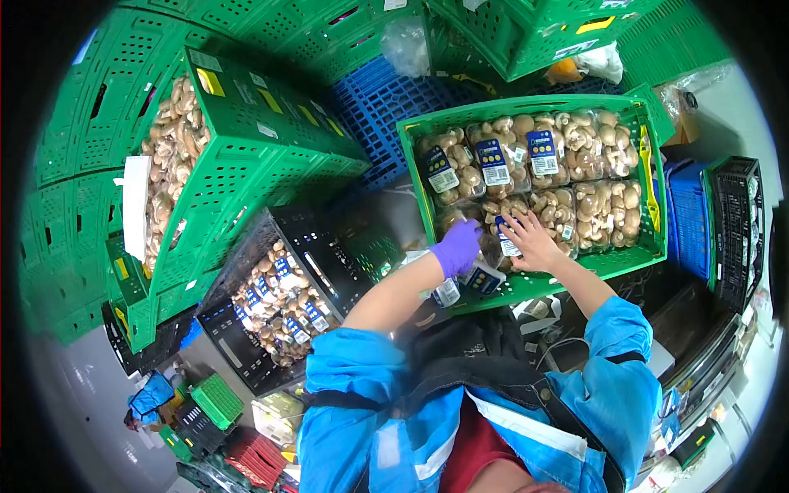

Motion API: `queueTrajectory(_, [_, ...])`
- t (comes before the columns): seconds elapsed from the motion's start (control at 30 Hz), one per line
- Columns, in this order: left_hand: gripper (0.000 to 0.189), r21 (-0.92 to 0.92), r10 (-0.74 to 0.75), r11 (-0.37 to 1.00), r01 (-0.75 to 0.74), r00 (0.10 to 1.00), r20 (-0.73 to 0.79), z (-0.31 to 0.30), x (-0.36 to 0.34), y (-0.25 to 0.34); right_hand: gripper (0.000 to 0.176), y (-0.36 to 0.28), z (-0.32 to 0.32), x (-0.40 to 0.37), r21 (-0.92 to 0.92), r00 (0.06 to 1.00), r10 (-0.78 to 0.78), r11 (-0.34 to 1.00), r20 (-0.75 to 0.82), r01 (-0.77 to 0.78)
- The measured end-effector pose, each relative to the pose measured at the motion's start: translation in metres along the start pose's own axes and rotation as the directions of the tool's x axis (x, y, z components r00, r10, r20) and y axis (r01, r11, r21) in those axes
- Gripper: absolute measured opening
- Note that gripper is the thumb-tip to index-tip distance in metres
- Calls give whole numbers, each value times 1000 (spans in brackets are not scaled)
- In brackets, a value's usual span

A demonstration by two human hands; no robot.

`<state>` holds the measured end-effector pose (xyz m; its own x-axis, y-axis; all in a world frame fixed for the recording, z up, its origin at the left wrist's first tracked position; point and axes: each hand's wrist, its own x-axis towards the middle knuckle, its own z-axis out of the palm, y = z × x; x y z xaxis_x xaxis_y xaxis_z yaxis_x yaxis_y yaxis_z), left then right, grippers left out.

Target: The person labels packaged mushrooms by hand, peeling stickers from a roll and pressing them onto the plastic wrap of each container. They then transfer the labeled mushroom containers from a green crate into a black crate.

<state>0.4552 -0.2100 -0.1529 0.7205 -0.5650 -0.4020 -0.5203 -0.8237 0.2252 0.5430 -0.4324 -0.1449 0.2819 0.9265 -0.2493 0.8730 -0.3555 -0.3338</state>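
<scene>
A green crate in front of me holds two rows of clear packs of brown mushrooms, several with blue and white labels. My left hand, in a purple glove, is at the crate's near left corner with its fingers curled over a mushroom pack; what it grips is partly hidden. My bare right hand lies with fingers spread on a labelled pack in the near row. Beside the left wrist, labelled packs stand tilted at the crate's near edge.
Left of me, a black crate holds labelled mushroom packs, and a stack of green crates carries loose mushrooms. Behind lies a blue pallet. Blue and black crates stand at the right.
</scene>
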Motion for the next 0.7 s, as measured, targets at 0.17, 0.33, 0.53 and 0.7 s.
queueTrajectory(0.17, [26, 80, 73, 994, -77, 996, 47, -20, -22, 5, 68, -20, 15, 9, -141, 998, -64, 988, 18, 66])
queueTrajectory(0.33, [30, -85, 74, 995, -58, 979, 192, -42, -27, 2, 54, -19, 11, 8, -127, 993, -116, 985, 38, 120])
queueTrajectory(0.53, [32, -170, 2, 985, 39, 972, 235, -36, -18, -2, 13, -22, 4, -4, -48, 913, -390, 916, 119, 398])
queueTrajectory(0.7, [27, -281, 92, 956, -79, 995, 34, -64, -41, -2, 45, -26, -8, -8, 330, 984, -179, 930, 17, 164])
